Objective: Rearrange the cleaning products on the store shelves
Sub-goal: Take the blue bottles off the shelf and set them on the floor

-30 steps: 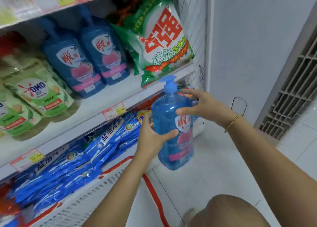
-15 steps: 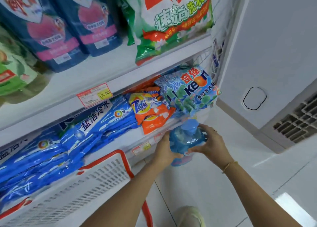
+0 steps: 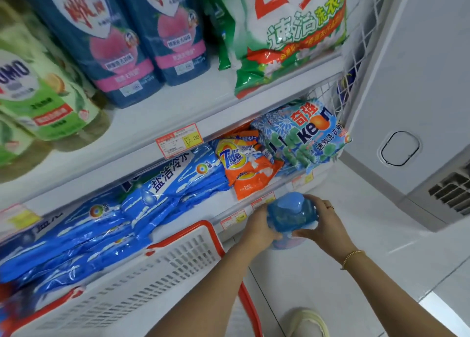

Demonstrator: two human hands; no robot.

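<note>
A blue pump bottle (image 3: pixel 291 213) of detergent is seen from above, low down in front of the bottom shelf edge. My left hand (image 3: pixel 258 228) grips its left side and my right hand (image 3: pixel 321 224) grips its right side. Its lower body is hidden under the hands. Two matching blue bottles (image 3: pixel 132 39) stand on the upper shelf (image 3: pixel 178 100), beside a green and white powder bag (image 3: pixel 287 34).
Green Omo bottles (image 3: pixel 38 92) stand at the upper left. The lower shelf holds blue pouches (image 3: pixel 106 219), orange Tide bags (image 3: pixel 244 166) and blue Keon bags (image 3: pixel 305 135). A white and red basket (image 3: pixel 152 268) sits below. White floor (image 3: pixel 356 273) and a wall vent (image 3: pixel 452 186) lie right.
Both hands have carried the blue bottle down from upper-shelf height to below the lower shelf's front. The view has tilted downward with them.
</note>
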